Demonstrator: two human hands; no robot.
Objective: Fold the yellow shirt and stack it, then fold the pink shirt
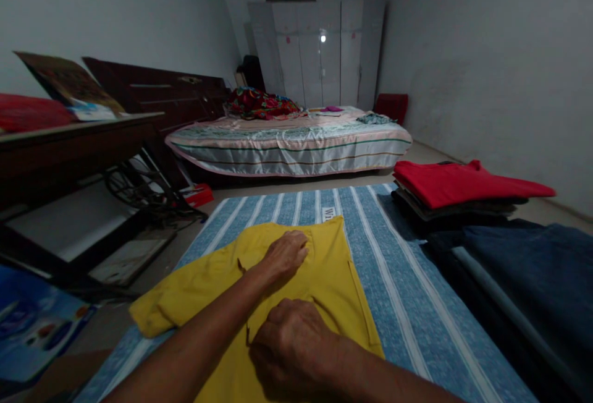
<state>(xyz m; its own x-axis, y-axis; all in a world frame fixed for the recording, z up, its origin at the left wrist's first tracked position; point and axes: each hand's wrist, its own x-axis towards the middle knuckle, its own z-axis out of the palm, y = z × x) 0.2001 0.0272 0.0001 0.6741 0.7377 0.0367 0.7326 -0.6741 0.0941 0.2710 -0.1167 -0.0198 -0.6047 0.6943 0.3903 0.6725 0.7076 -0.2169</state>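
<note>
A yellow garment [333, 285] lies spread on the striped blue cloth, with a sleeve or leg stretching to the left and short brown cords near its middle. My left hand [287, 251] is closed on its upper part, the fingers curled into the fabric. Nearer to me, my right hand [294, 335] is also closed on the garment, beside the lower cord. The fingertips of both hands are mostly hidden. Below my arms, part of the yellow fabric is covered from sight.
On the right lie a stack with a red folded garment [463, 182] on top and a pile of folded dark blue jeans [523, 267]. Striped blue cloth [393, 273] lies underneath. A table [83, 128] stands left; a bed [296, 146] and wardrobe [308, 50] are behind.
</note>
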